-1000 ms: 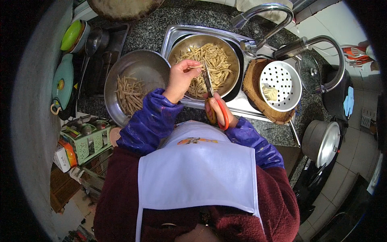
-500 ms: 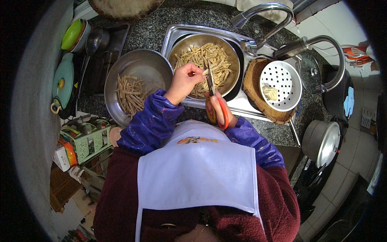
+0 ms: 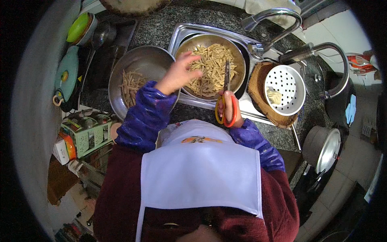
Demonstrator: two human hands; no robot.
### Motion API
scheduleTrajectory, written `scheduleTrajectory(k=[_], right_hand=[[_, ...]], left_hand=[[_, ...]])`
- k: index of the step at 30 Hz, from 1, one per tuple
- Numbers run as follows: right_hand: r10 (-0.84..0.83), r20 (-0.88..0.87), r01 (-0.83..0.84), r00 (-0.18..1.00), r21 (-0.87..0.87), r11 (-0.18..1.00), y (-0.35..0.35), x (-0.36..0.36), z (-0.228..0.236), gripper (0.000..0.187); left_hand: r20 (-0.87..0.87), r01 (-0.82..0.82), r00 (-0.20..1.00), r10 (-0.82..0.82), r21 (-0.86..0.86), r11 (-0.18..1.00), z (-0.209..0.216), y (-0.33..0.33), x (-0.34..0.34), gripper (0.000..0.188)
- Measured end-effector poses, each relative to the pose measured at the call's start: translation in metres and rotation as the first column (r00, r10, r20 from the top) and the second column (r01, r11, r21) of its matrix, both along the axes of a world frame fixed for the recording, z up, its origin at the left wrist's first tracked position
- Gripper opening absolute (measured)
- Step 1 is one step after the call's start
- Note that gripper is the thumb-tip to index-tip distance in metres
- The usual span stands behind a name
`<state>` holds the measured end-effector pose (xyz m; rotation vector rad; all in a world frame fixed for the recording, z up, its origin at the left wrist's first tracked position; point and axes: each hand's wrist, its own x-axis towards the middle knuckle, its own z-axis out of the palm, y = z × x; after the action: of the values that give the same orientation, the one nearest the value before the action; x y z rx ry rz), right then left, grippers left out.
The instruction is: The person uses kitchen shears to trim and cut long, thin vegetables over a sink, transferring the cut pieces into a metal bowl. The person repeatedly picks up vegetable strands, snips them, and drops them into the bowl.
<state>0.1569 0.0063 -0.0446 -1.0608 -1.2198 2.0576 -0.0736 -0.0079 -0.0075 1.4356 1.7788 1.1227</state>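
Observation:
Over the left side of a metal bowl (image 3: pixel 241 52) in the sink, my left hand (image 3: pixel 182 73) is open, fingers spread, with nothing visible in it. Pale yellow cut strips (image 3: pixel 213 60), apparently a dried vegetable, fill the bowl. My right hand (image 3: pixel 231 109) grips scissors (image 3: pixel 227 78) by their red and yellow handles at the bowl's near right edge. Their dark blades look closed and reach over the strips. To the left, beside my left sleeve, a wide metal pan (image 3: pixel 149 56) holds browner, longer strips (image 3: pixel 131 86).
Right of the sink, a white perforated colander (image 3: pixel 287 84) with a pale lump (image 3: pixel 274 97) stands on a woven tray (image 3: pixel 258 82). Two curved faucets (image 3: pixel 278 13) arch behind. A lidded pot (image 3: pixel 322 147) stands at right, a green lid (image 3: pixel 66 76) at far left.
My left hand has come away from the scissor blades, its pinched fingers spreading and the pale strip gone from them. The scissors have swung upright, away from the left hand.

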Motion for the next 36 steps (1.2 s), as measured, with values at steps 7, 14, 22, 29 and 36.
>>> scheduleTrajectory(k=[7,14,22,29,36], right_hand=[[0.013,-0.024,-0.015,1.000,-0.089,0.996,-0.002,-0.004,0.000,0.047],[0.046,0.030,-0.043,0.999,-0.081,0.996,-0.003,-0.002,0.001,0.047],[0.247,-0.001,-0.247,0.969,0.053,0.968,-0.006,-0.001,-0.002,0.040],[0.552,0.078,-0.557,0.830,0.081,0.826,-0.010,-0.003,0.006,0.030],[0.589,0.103,-0.596,0.801,0.050,0.801,-0.009,-0.004,0.025,0.033]], left_hand=[[-0.106,0.062,0.989,-0.106,-0.358,0.932,-0.015,-0.059,-0.111,0.018],[-0.580,-0.278,0.810,-0.083,-0.506,0.817,-0.048,-0.104,-0.057,0.021],[0.494,-0.113,0.814,0.305,-0.380,0.918,-0.033,-0.080,-0.066,0.015],[0.709,-0.119,0.633,0.311,-0.308,0.944,-0.011,-0.054,-0.044,0.013],[0.707,0.087,0.692,0.149,-0.286,0.954,-0.005,-0.031,-0.014,0.015]])
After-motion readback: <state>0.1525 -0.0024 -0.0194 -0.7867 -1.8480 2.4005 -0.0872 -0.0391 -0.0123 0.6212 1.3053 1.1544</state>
